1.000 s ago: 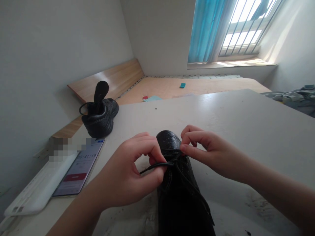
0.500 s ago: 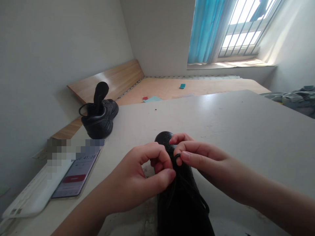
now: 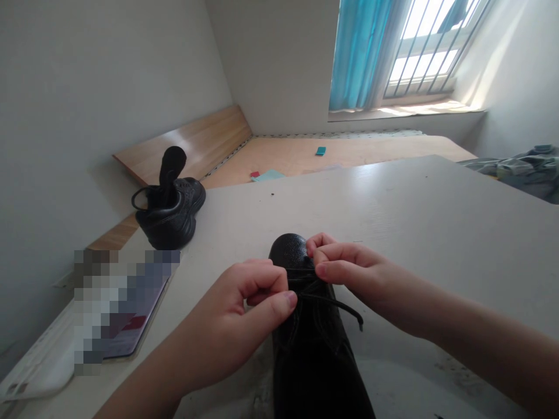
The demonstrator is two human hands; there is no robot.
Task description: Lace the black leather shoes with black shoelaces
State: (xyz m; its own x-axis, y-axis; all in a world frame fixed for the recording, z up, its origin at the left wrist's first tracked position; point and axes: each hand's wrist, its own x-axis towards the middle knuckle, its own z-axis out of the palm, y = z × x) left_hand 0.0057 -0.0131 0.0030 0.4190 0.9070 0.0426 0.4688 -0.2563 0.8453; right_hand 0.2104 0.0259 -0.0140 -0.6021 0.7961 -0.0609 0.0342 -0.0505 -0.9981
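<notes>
A black leather shoe lies on the white table in front of me, its rounded toe pointing away. Over its front part, my left hand pinches a black shoelace between thumb and forefinger; one loose lace end sticks out to the right of the shoe. On the other side of the toe, my right hand is also closed in a pinch on the lace. Lace strands run across the shoe between both hands. The near part of the shoe is very dark, so little detail shows there.
Another black shoe stands at the table's left edge with its tongue pulled up. Nearer lie a phone, partly blurred out, and a white object. Beyond the white table is a wooden bed board with small coloured items.
My hands have drawn a little apart, left hand toward the left. A lace loop near my right fingers is gone, and a loose end now sticks out rightward. The view has shifted slightly.
</notes>
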